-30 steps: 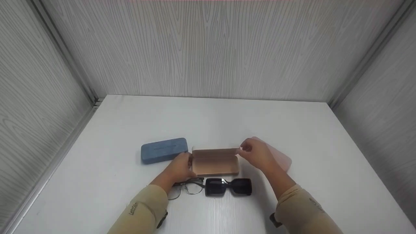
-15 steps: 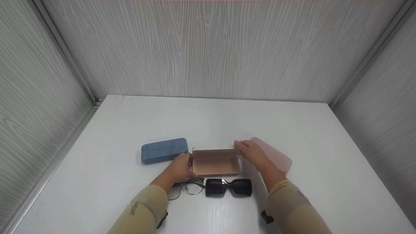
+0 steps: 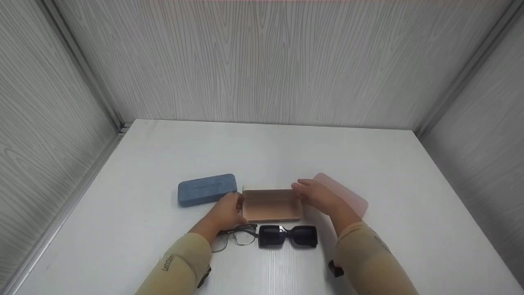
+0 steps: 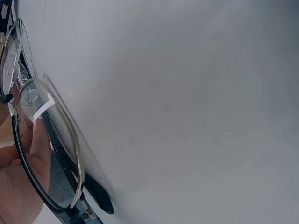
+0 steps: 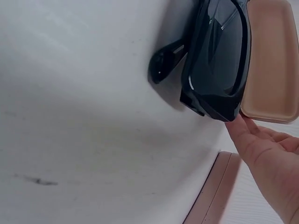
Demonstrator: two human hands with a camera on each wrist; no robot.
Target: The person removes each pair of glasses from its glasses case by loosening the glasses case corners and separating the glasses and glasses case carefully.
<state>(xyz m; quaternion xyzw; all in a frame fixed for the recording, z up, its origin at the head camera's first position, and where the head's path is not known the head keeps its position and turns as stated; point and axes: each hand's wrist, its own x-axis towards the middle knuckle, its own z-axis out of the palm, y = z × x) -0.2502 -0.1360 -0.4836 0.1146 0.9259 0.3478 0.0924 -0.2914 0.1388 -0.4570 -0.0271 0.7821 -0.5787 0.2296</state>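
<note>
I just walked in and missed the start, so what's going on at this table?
A person has both hands at an open tan case: the left hand grips its left end, the right hand is at its right end. The case looks empty. Clear eyeglasses and black sunglasses lie in front of it, nearer the person. A closed blue case sits to the left, a pink case to the right.

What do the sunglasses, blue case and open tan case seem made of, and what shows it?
Sunglasses: probably plastic, glossy black, with sharp highlights.
Blue case: matte, perhaps fabric or imitation leather, as its colour looks mottled.
Open tan case: smooth, dull inside with rounded corners; moulded plastic or lining, unclear.
</note>
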